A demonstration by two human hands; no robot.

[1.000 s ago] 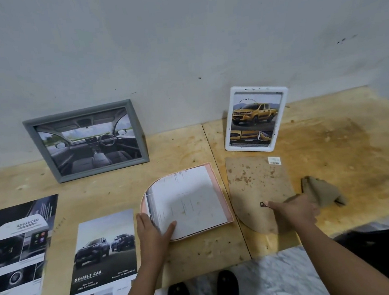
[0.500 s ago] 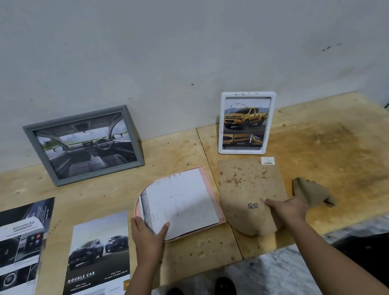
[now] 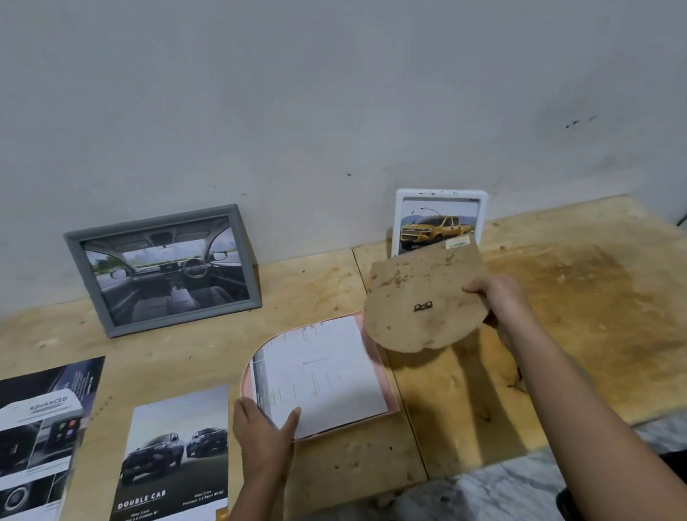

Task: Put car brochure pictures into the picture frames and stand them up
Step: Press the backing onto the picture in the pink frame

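Plywood forms the table (image 3: 585, 323) before us, set against a pale wall (image 3: 319, 77). At far left lies a loose brochure sheet marked ADVANCED (image 3: 24, 458), face up. Just beside it rests a second sheet, the DOUBLE CAB page (image 3: 169, 471), showing two dark pickups. Behind these, the grey frame (image 3: 164, 270) stands against the wall, holding a cabin-interior picture. Our left hand (image 3: 261, 439) presses on the near corner of the pink frame (image 3: 386, 380), which lies flat with a brochure page (image 3: 322, 373) laid on it, pale side up; the thumb lies on the paper and the fingers are spread, pinning rather than gripping. To the right, our right hand (image 3: 497, 301) pinches the edge of the brown backing board (image 3: 423, 299), thumb on top, holding it tilted and clear of the table above its own shadow. A small metal hanger (image 3: 422, 306) shows on its face. Behind the board, the white frame (image 3: 439, 220) stands upright at the wall with a yellow pickup picture, its lower part hidden.
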